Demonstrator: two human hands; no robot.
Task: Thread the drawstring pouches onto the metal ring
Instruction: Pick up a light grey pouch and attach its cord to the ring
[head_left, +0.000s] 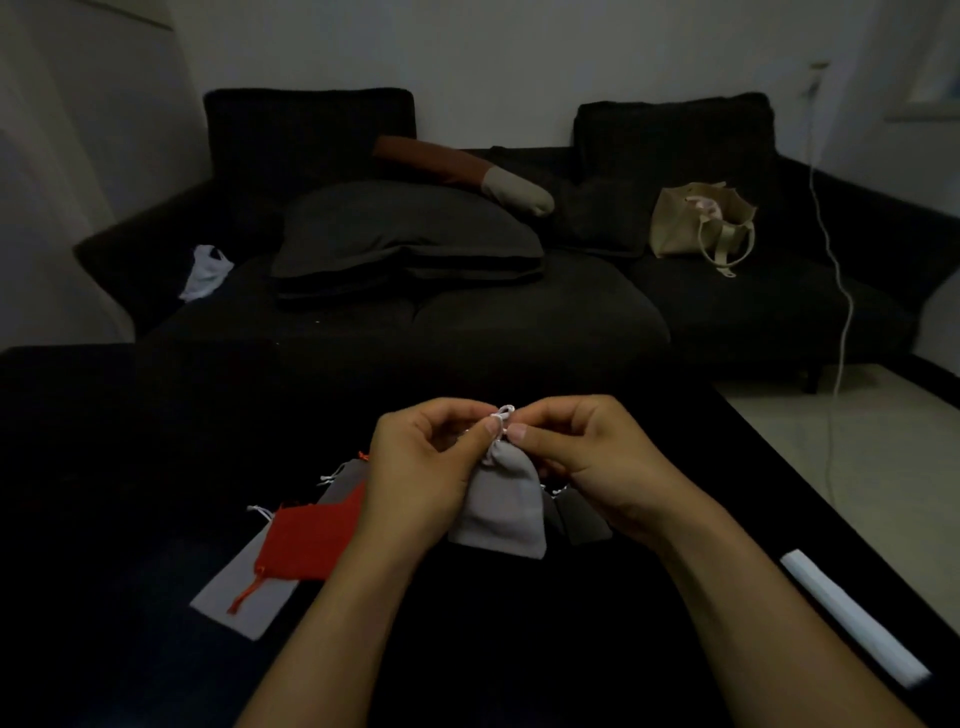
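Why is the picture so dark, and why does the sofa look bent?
Head view: the room is dim, so the black table almost vanishes; only the hands, the grey pouch and the red pouch stand out. Head view: the wide lens curves the sofa at the edges, and everything looks slightly soft.

- I'm seeing soft matt cloth on the grey pouch (501, 506), centre frame.
- Red pouch (311, 540), lower left: same matt fabric.
- Black table (130, 467): dark and matt.
- Sofa (519, 322), top: dull cloth.

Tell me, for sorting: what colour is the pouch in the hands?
Light grey pouch, head view.
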